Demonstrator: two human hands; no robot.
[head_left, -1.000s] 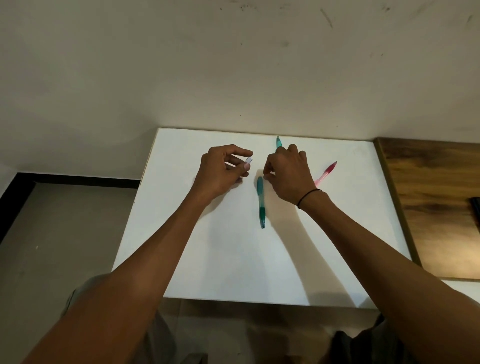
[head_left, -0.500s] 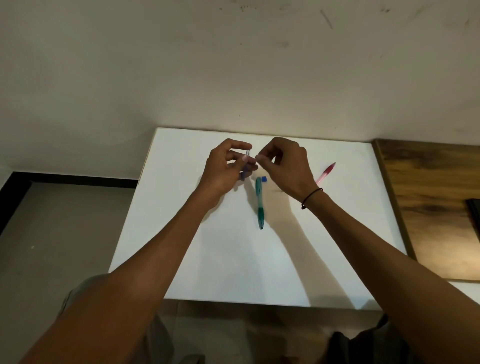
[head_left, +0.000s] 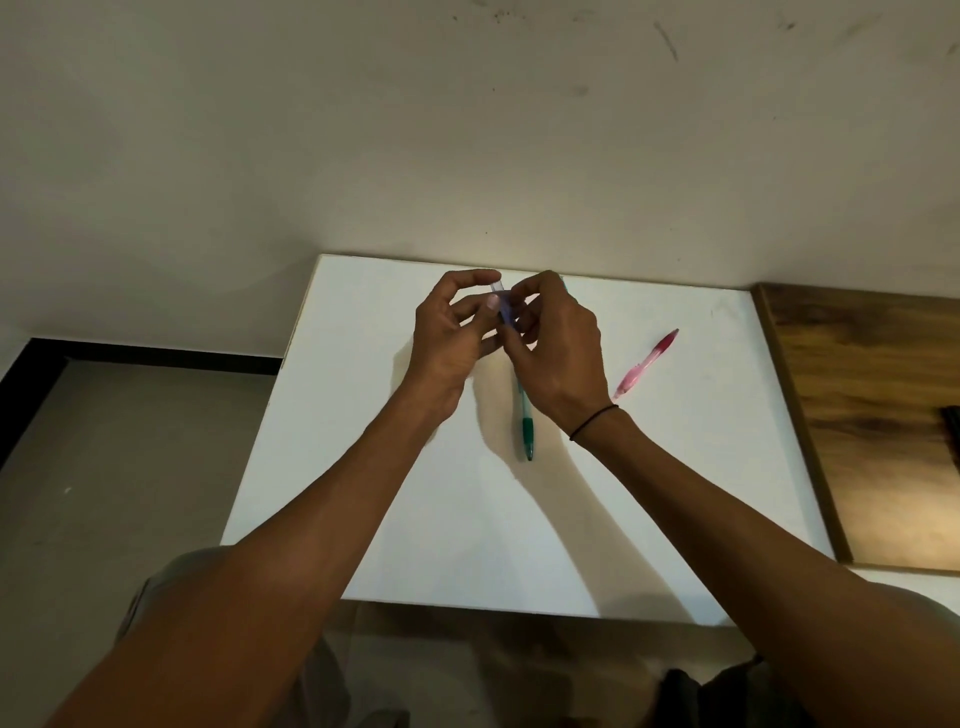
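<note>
Head view: right hand (head_left: 556, 353) has come up off the desk (head_left: 363, 519) to meet left hand (head_left: 452, 327). Both now pinch a small bluish pen piece (head_left: 503, 309) in the air, just above the far end of the green pen (head_left: 527, 431). Probably fitting parts together, not finished. Pink pen (head_left: 647, 364) lies right of the green pen, apart. White desk; wooden top (head_left: 872, 415) further right, grey floor (head_left: 130, 467) left, scuffed wall (head_left: 467, 130) behind.
</note>
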